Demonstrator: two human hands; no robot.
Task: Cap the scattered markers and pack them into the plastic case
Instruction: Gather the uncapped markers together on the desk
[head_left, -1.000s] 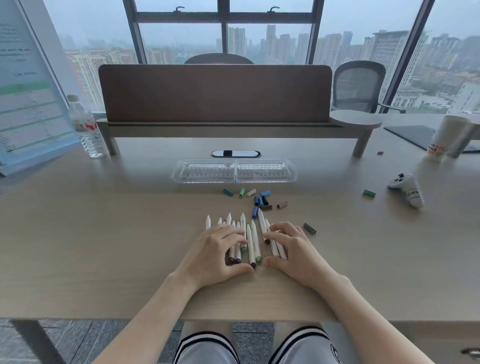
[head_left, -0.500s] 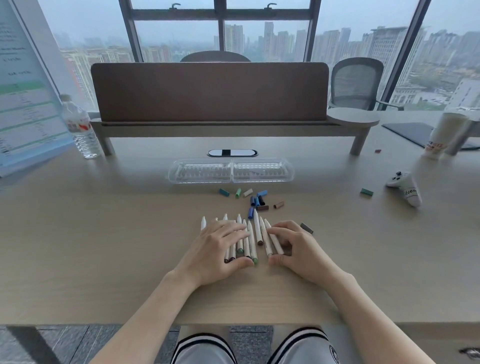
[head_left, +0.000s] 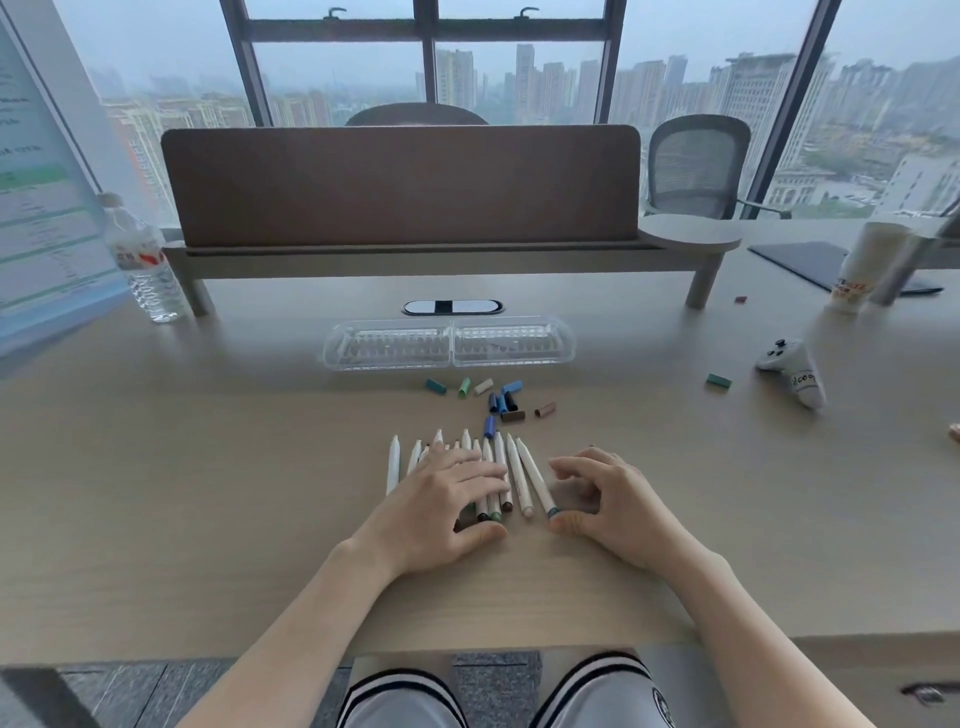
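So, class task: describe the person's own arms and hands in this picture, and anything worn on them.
Both forearms are bare, with no sleeves in view. The left hand and the right hand wear no gloves; no watch or bracelet shows at either wrist. Whether there is a ring is too small to tell.

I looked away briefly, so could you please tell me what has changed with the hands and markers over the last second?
The right hand has drawn off the row of white uncapped markers to the right, its thumb by the rightmost one's tip. The left hand stays flat on them. The loose coloured caps and clear plastic case are unmoved.
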